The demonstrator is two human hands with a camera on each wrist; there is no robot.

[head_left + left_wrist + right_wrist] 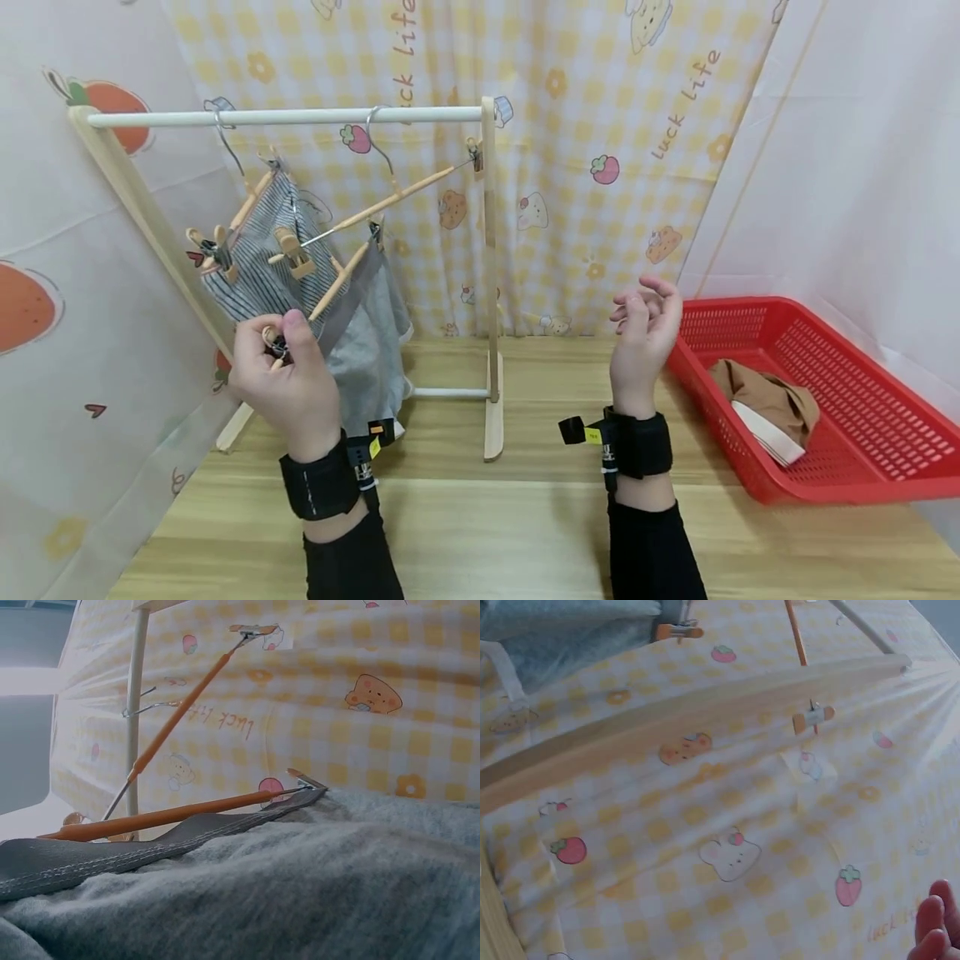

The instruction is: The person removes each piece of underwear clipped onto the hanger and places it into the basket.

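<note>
My left hand [288, 396] grips the near end of a wooden clip hanger [341, 279], its thumb pressed over the clip there. From that hanger hangs a grey garment [371, 350] with a darker waistband, its far corner caught in the other clip [377, 232]. In the left wrist view the grey cloth [315, 877] fills the lower part, below the hanger's bar [165, 819]. Raised to the left of the red basket, my right hand [645, 342] holds nothing, its fingers loosely bent. Only its fingertips [931, 919] show in the right wrist view.
A drying rack with a white rod [300, 117] stands on the wooden table [480, 517]. On the rod hang a bare clip hanger [397, 197] and another with a striped garment [258, 258]. A brown and white garment [772, 400] lies in the red basket [892, 383].
</note>
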